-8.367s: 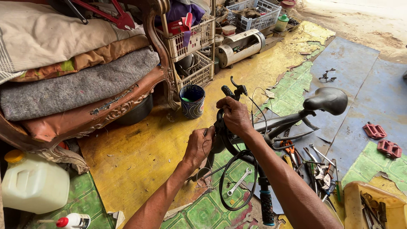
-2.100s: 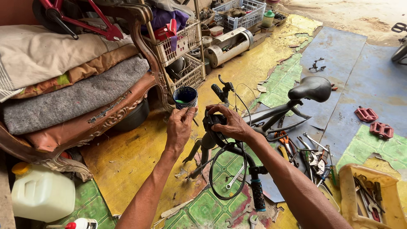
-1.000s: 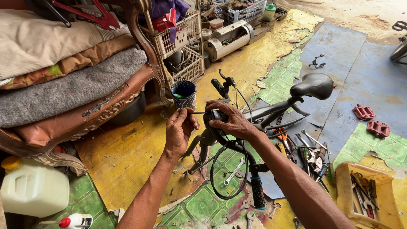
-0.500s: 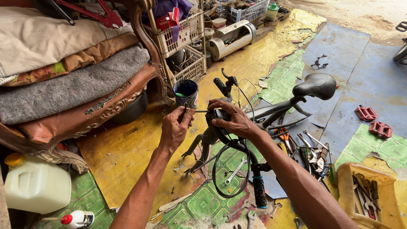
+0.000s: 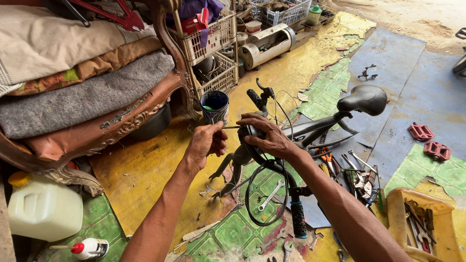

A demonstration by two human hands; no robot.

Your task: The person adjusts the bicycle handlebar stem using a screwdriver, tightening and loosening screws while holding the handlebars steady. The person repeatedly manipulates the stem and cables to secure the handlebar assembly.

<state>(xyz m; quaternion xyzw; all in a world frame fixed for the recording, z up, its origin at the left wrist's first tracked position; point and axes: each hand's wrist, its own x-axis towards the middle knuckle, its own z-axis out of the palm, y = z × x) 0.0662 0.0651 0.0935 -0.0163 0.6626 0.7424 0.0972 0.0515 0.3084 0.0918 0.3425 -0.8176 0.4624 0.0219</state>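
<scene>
A dark bicycle frame with a black saddle lies on the floor, its handlebar with black grips pointing toward me. My right hand is clamped over the head tube and stem area. My left hand pinches a thin metal rod whose tip points at the head tube under my right hand. A dark cup with green stuff inside stands just beyond my left hand. Black cables loop below the stem.
Stacked cushions on a carved wooden seat fill the left. Wire baskets and a cylinder stand behind. A white jug, small bottle, loose wrenches, scattered tools, red pedals and a yellow toolbox lie around.
My left hand left the lower frame, rose to the cup and now holds a thin rod at the head tube. My right hand stayed on the stem.
</scene>
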